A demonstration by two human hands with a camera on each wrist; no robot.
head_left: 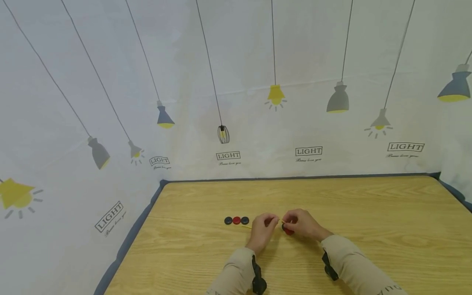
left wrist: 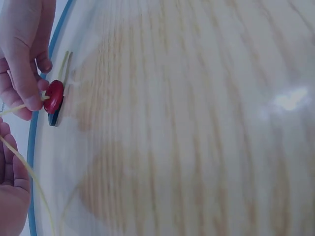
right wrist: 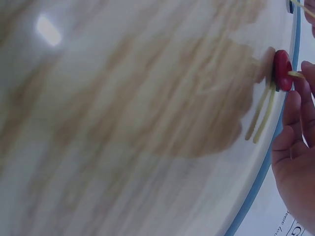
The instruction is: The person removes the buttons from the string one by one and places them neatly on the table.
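My left hand [head_left: 262, 231] pinches a thin yellow cord [left wrist: 43, 196] between thumb and fingertips, and the cord trails down past it. Close to it, my right hand [head_left: 304, 224] pinches the cord right at a red round disc [left wrist: 54, 96]. The cord comes out of the disc's middle, and a tail [right wrist: 261, 115] hangs beyond its other face. A black disc [left wrist: 55, 117] sits against the red one, mostly hidden behind it in the left wrist view. Both discs show just below the right fingertips in the head view.
Left of the hands, a black disc [head_left: 228, 220], a red disc [head_left: 237, 220] and another black disc [head_left: 245, 220] lie in a row on the wooden table [head_left: 177, 254]. A white cloth with printed lamps [head_left: 258, 49] surrounds the table's back and sides.
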